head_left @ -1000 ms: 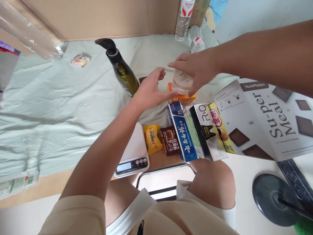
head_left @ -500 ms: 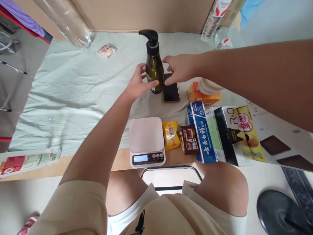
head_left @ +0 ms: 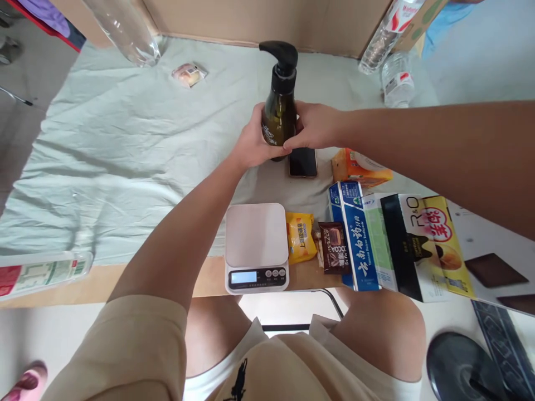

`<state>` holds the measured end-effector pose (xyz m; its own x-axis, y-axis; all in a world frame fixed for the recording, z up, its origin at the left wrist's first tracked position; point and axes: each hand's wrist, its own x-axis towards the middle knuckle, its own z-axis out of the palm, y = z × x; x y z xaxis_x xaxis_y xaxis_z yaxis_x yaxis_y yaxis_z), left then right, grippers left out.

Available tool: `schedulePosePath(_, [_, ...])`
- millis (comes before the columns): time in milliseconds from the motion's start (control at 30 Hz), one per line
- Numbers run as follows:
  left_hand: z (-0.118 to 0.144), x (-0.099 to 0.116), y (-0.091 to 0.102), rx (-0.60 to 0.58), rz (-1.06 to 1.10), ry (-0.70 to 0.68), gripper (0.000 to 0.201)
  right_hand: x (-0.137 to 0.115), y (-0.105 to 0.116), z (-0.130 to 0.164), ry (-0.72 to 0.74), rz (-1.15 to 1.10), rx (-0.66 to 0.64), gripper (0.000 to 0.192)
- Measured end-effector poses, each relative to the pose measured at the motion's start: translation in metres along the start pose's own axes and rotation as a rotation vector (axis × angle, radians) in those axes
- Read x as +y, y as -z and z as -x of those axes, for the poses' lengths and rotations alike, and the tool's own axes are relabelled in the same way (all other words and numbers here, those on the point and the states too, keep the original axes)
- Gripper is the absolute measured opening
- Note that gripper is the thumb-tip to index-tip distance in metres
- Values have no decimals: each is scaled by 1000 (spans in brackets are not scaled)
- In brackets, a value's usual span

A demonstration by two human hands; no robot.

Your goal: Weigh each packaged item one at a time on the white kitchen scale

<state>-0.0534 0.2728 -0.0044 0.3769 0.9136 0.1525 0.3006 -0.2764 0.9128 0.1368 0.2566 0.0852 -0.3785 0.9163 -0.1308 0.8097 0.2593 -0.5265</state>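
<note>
Two hands were in view — the left hand (head_left: 253, 142) and the right hand (head_left: 315, 127) — and between them stood one dark pump bottle (head_left: 279, 108). One phone (head_left: 302, 162) lay on the cloth and one kitchen scale (head_left: 256, 247) nearer the body. Small wrapped snacks numbered three: a yellow packet (head_left: 300, 236), a brown cocoa packet (head_left: 334, 247) and a pale one (head_left: 189, 74) far off. One orange box (head_left: 360, 169) — and one blue toothpaste box (head_left: 354, 234). Clear plastic bottles came to four: (head_left: 124, 30), (head_left: 383, 33), (head_left: 397, 82), (head_left: 39, 274).
</note>
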Motion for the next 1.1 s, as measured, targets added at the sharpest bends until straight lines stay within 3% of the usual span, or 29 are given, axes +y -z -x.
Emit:
schedulePosePath(133, [22,21,9,46,-80,8,117,-32,5,29,-88,100,-37,69])
schedulePosePath(300, [72,59,22,105,-44,-9,112,-72,8,66,-58,-31,-23,74])
schedulePosePath(467, [134,78,24,155,43,-1,106,-99,-12,112,-59,-184,-56,60])
schedulePosePath(600, [182,89,17,145,12,77,92,-98,-46,144,-13,-294,-37,63])
schedulePosePath(733, [212,98,10,111,-29,120,89,-90,-75,165,31,-421,-7,66])
schedulePosePath(1000, [223,83,2,74,-2,95,93,-85,-91,169,35,-430,-3,65])
schedulePosePath(1100, [224,64,7,14,76,22,113,-77,-103,175,30,-453,21,80])
